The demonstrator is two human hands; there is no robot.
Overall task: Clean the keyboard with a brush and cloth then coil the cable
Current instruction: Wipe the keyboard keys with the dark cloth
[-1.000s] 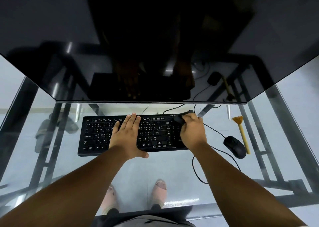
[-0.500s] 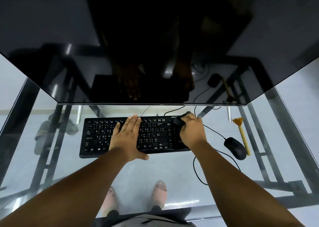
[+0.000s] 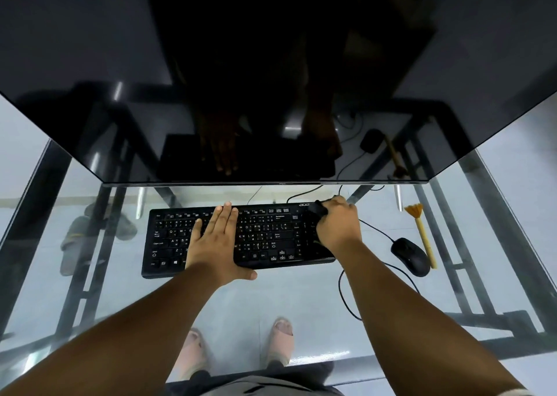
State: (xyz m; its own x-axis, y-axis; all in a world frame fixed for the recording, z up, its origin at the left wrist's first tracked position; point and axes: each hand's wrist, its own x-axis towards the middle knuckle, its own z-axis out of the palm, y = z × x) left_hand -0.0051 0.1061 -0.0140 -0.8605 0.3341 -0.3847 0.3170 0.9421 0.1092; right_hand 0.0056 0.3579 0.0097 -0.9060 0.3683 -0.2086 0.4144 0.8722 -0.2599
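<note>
Right hand: fingers curled around a dark cloth, pressed on the keyboard at its upper right corner. Left hand: fingers straight, flat on the centre keys. Keyboard mid-frame on glass desk; brush and mouse at right.

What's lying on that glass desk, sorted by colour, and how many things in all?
Black: 4, keyboard, mouse, monitor, cloth in the right hand
Yellow: 1, brush
Total: 5
</note>
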